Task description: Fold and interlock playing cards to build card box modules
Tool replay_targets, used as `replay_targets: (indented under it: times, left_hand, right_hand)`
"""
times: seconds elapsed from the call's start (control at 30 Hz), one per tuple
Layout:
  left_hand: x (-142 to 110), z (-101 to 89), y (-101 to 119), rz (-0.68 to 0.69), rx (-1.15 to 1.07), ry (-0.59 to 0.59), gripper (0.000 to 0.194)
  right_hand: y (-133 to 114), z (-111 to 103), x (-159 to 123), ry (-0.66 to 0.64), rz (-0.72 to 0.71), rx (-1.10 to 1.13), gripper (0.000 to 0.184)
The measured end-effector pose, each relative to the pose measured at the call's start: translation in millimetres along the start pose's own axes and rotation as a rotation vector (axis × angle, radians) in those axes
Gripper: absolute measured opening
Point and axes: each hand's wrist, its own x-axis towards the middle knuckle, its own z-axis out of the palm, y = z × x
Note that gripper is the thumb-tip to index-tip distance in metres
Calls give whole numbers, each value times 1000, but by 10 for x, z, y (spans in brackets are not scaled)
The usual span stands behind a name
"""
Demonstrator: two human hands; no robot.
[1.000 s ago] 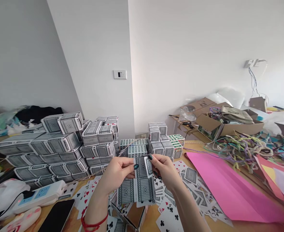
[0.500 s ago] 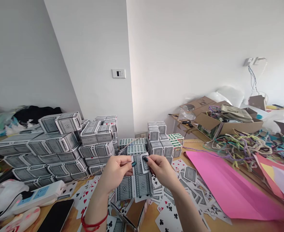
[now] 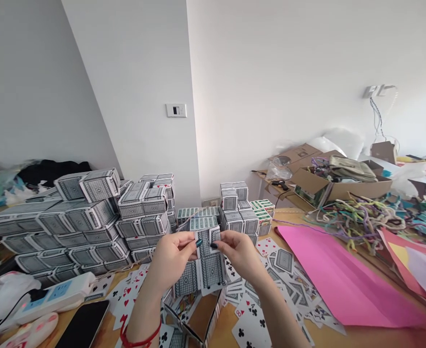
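Left hand (image 3: pixel 177 253) pinches the upper left edge of a panel of joined cards (image 3: pixel 212 271), thumb in front; right hand (image 3: pixel 241 252) pinches near its upper right edge, thumb likewise in front; panel held up, card backs showing, above an open box (image 3: pixel 203 316); loose cards (image 3: pixel 284 260) and pink sheet (image 3: pixel 339 280) to the right.

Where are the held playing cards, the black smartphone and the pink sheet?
Held playing cards (image 3: pixel 212 271), head view: patterned back of the lower right card.
Black smartphone (image 3: pixel 83 323), head view: middle of its dark face.
Pink sheet (image 3: pixel 338 278), head view: middle of its surface.
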Motion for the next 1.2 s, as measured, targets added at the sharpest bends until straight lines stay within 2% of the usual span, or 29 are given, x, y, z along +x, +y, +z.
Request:
replay_targets:
  times: [0.1, 0.23, 0.37, 0.5, 0.67, 0.77, 0.9, 1.03, 1.13, 1.2]
  left_hand:
    - [3, 2, 10, -1, 8, -14, 22]
    - [7, 1, 5, -8, -6, -67, 25]
    - [25, 27, -36, 23, 25, -36, 28]
    - [33, 43, -28, 9, 33, 9, 30]
    - [9, 13, 69, -56, 27, 8, 31]
    - [27, -5, 58, -59, -23, 66, 28]
    - [106, -7, -52, -36, -194, 194, 27]
    - [157, 46, -105, 8, -400, 265, 24]
    - [126, 91, -53, 20, -458, 226, 27]
    - [84, 104, 7, 8, -434, 170, 37]
  right_hand:
    - [14, -11, 2, -37, 37, 54, 17]
    - [15, -17, -6, 5, 72, 56, 18]
    - [-13, 22, -18, 59, 67, -30, 30]
    - [-35, 21, -28, 76, 6, -102, 13]
    - [-25, -85, -7, -41, 13, 38, 25]
    - [-20, -175, -5, -32, 83, 159, 36]
    - [10, -281, -34, -26, 185, 224, 51]
    - [76, -273, -31, -60, 224, 313, 63]
    - [96, -228, 5, 13, 161, 445, 48]
    - [91, -220, 23, 83, 142, 489, 38]
